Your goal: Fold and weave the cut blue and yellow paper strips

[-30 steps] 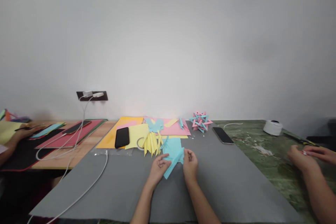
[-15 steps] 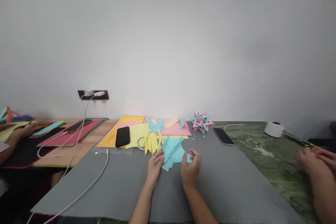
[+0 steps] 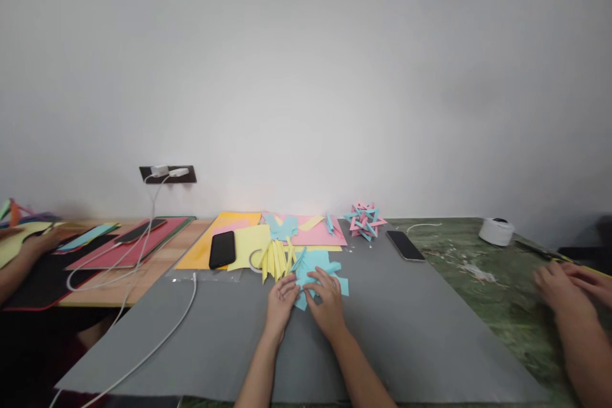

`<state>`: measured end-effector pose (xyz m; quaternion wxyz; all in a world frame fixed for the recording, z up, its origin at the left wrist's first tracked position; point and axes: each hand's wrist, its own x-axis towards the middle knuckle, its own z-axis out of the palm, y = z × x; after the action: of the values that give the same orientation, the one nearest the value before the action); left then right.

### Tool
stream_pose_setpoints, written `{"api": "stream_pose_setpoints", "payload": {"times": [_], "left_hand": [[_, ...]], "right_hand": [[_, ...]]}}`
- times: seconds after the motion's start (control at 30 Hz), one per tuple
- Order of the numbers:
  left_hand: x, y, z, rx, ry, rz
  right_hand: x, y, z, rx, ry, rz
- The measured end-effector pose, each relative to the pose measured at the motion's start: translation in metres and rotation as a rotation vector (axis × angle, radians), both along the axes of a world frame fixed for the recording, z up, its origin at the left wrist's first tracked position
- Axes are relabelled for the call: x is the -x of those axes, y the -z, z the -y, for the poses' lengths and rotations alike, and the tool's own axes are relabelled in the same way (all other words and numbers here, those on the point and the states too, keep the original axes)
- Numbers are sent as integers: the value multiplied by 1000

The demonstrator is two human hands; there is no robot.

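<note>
My left hand (image 3: 282, 301) is at the near left edge of the light-blue paper pieces (image 3: 318, 261), fingers curled around a small blue paper piece that is mostly hidden. Close beside it, my right hand (image 3: 327, 303) bends over the blue paper, thumb and fingertips pinched at the same small piece. More blue paper with uneven edges lies flat beneath and beyond my fingers. Just left of it sits a bunch of folded yellow paper strips (image 3: 277, 259).
Behind lie yellow (image 3: 248, 245), orange (image 3: 198, 248) and pink sheets (image 3: 306, 236), with a black phone (image 3: 222, 249). A pink-and-blue paper star (image 3: 364, 221) and another phone (image 3: 405, 246) are at right. Other people's hands (image 3: 561, 287) work at both sides. A white cable (image 3: 157, 347) crosses the grey mat (image 3: 406, 344).
My right hand has moved left, from the right side of the blue paper to my left fingertips, and its fingers have closed into a pinch. My left hand stays nearly in place.
</note>
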<state>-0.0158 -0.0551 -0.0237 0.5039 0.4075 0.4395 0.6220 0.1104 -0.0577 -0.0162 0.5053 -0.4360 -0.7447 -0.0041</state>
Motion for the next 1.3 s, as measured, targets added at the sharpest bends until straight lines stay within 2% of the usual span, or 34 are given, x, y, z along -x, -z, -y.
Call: {"api": "stream_pose_setpoints", "payload": {"times": [0.27,0.53,0.93,1.3], "left_hand": [[-1,-5,4,33,19,8],[-2,0,0,70,5,50],[-1,-8,5,61,84,81],[-2,-9,6,76,87,69]], "right_hand": [[1,0,1,-33,-45,18],[3,-2,6,-6,-141,96],[2,-3,3,45,80,-76],[3,-4,2,63,122,-79]]}}
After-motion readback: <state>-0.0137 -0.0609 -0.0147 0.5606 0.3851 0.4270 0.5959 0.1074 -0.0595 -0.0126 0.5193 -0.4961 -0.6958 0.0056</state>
